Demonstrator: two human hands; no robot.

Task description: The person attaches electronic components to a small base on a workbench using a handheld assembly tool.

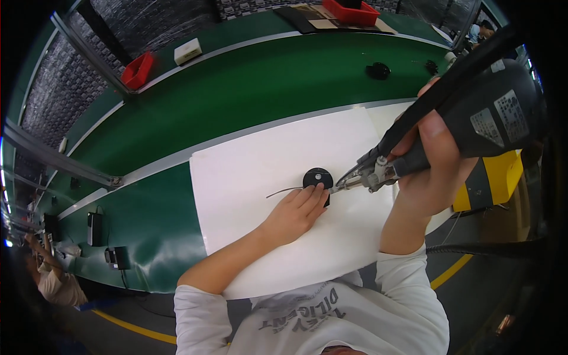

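Note:
A small round black part (312, 175) with a pale dot at its centre lies on a white sheet (242, 171). My left hand (294, 216) holds it down, fingers together and stretched over its lower edge. From its left side runs a thin dark wire (283, 191). In my right hand (436, 171) is a black handheld power tool (482, 112) with labels on its body; my fingers are wrapped round it. Its metal nozzle (370, 177) points down and left, the tip at the part's right edge beside my left fingertips. Whether the tip touches cannot be made out.
Beyond the sheet, a green bench (236, 100) carries black round pieces (377, 71) at the far right. Red bins (137, 71) and a pale box (187, 52) stand behind. Black devices (94, 229) sit at left, near another person (56, 278). A yellow-and-black object (496, 180) stands at right.

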